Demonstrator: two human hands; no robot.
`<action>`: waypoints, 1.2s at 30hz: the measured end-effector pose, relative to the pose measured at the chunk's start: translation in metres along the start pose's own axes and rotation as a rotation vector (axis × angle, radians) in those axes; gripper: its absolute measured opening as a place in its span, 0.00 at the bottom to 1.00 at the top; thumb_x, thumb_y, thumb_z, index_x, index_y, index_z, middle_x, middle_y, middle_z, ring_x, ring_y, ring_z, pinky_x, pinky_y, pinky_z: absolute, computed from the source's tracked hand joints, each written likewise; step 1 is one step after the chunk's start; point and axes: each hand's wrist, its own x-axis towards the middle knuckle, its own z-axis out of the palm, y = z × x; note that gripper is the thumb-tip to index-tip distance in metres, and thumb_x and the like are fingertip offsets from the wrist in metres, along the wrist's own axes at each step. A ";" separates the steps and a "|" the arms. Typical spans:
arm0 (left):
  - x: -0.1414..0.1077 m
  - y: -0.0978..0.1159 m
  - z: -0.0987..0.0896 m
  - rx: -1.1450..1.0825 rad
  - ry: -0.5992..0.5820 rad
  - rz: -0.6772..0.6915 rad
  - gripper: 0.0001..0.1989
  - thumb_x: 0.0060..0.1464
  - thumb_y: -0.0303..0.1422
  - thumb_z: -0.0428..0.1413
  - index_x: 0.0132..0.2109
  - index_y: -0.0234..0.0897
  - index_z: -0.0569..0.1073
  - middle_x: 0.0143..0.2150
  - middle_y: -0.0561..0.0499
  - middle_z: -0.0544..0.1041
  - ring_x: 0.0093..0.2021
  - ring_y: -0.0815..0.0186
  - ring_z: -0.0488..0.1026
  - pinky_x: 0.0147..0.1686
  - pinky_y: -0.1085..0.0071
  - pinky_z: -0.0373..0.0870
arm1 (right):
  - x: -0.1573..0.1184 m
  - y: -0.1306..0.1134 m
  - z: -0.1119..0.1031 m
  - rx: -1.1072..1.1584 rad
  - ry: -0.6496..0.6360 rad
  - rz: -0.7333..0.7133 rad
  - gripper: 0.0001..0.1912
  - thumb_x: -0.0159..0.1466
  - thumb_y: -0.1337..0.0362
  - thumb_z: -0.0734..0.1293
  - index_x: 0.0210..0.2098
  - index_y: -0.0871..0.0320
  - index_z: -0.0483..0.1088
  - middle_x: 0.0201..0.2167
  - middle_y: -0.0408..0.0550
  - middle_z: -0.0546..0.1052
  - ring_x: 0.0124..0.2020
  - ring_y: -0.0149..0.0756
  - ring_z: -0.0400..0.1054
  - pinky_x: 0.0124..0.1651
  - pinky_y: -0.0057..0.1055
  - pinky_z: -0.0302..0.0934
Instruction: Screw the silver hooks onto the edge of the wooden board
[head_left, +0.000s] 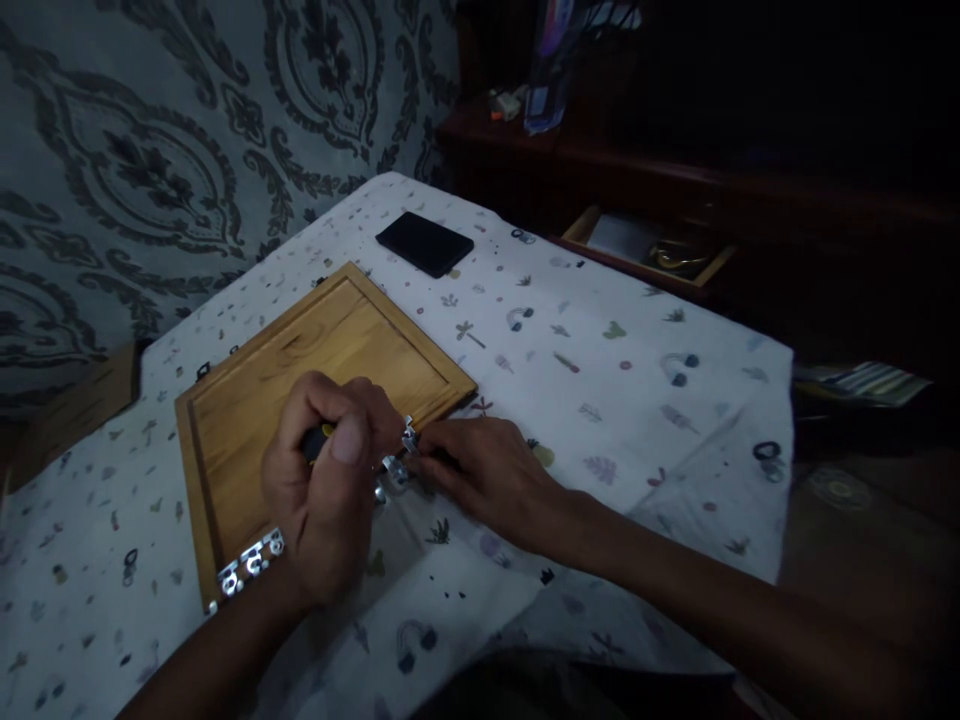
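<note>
A wooden cabinet door [251, 445] lies flat on the patterned cloth. My left hand [330, 490] is closed in a fist around what looks like a screwdriver [313, 442]; only the end of its black and yellow handle shows, and its tip is hidden. At the door's near edge sits a metal hinge [409, 436], with the fingertips of my right hand [484, 470] closed against it. Just beside it, more of the silver hinge metal [395, 470] shows between the hands. Another metal hinge [251, 562] lies along the same edge, near my left wrist.
A black phone [425, 243] lies beyond the door on the cloth-covered table [600, 400]. Behind the table is a dark cabinet with an open drawer [652, 250] and a clear bottle [547, 90] on top. A brown board [79, 410] lies at the left edge.
</note>
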 end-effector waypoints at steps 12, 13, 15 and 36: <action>0.024 -0.001 0.005 -0.052 -0.193 -0.202 0.23 0.61 0.35 0.52 0.20 0.36 0.55 0.18 0.56 0.51 0.18 0.74 0.44 0.17 0.71 0.43 | 0.000 0.003 0.003 -0.003 -0.002 0.008 0.11 0.67 0.61 0.64 0.32 0.60 0.72 0.27 0.45 0.77 0.28 0.33 0.68 0.31 0.28 0.51; 0.026 -0.001 0.003 -0.071 -0.242 -0.217 0.23 0.61 0.35 0.52 0.20 0.36 0.54 0.17 0.56 0.49 0.18 0.74 0.43 0.16 0.71 0.43 | 0.001 0.003 0.003 -0.005 0.003 0.004 0.11 0.67 0.61 0.64 0.32 0.60 0.72 0.27 0.46 0.77 0.28 0.34 0.69 0.31 0.28 0.51; 0.029 -0.002 -0.002 -0.113 -0.327 -0.232 0.23 0.61 0.35 0.52 0.20 0.36 0.53 0.17 0.57 0.47 0.17 0.75 0.43 0.15 0.71 0.42 | 0.000 0.002 0.003 -0.014 0.013 0.002 0.10 0.66 0.62 0.65 0.31 0.60 0.72 0.27 0.46 0.78 0.27 0.33 0.68 0.30 0.27 0.50; 0.023 0.006 -0.001 -0.052 0.013 -0.130 0.26 0.54 0.38 0.58 0.19 0.36 0.50 0.16 0.58 0.44 0.16 0.75 0.46 0.17 0.71 0.45 | 0.000 -0.003 -0.001 -0.014 -0.007 0.020 0.09 0.66 0.63 0.66 0.30 0.60 0.73 0.24 0.43 0.75 0.27 0.31 0.66 0.32 0.27 0.51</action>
